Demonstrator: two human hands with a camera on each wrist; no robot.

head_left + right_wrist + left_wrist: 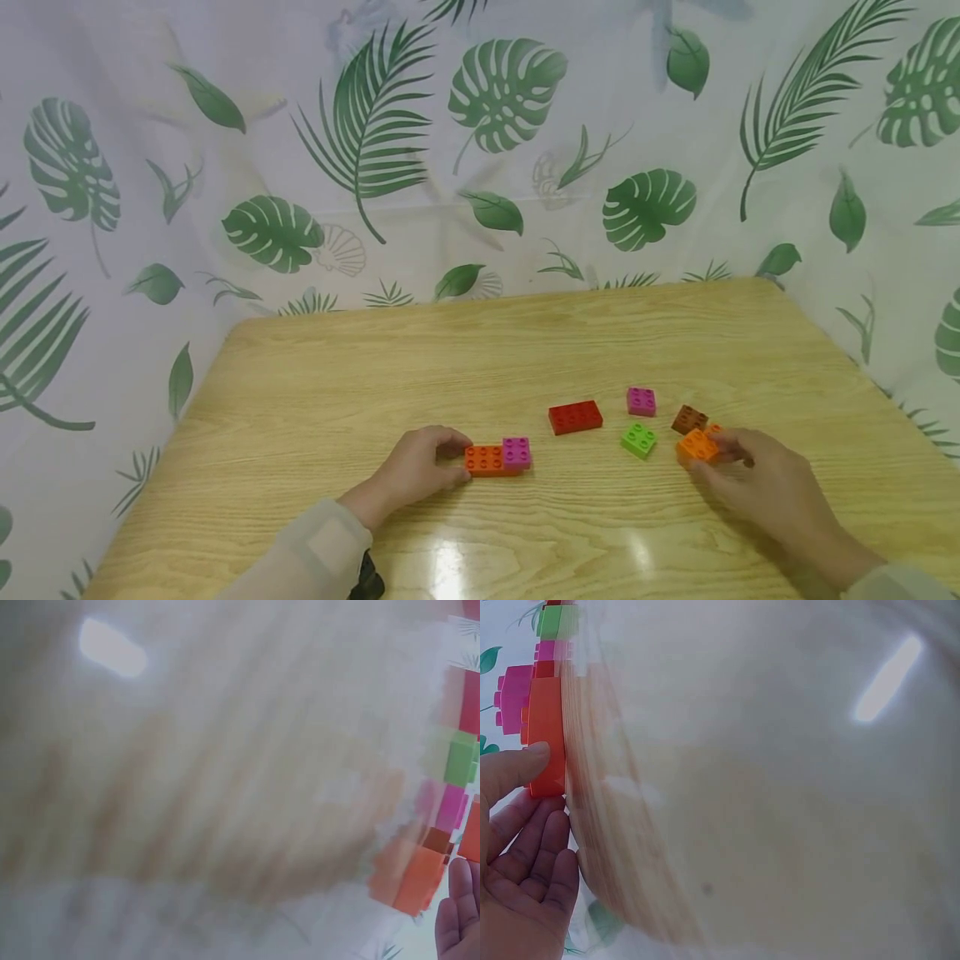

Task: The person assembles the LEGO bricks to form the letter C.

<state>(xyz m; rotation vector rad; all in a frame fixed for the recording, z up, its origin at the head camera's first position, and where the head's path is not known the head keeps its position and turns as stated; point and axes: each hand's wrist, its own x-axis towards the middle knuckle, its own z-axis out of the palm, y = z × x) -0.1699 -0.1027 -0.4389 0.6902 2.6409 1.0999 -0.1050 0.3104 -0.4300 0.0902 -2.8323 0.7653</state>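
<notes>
My left hand pinches the left end of a long orange toy brick between thumb and fingers. A pink square brick sits on that brick's right end, its studs facing up. In the left wrist view, the thumb lies along the side of the long orange brick. At the right, my right hand grips a square orange brick by its right side. Raised off the table in the right wrist view, this held brick is near a second orange brick, which stands on the tabletop.
Between the hands lie a long red brick, a lime green brick and another pink brick. A brown brick is just behind the held orange one. The wooden table meets a leaf-patterned curtain at its back.
</notes>
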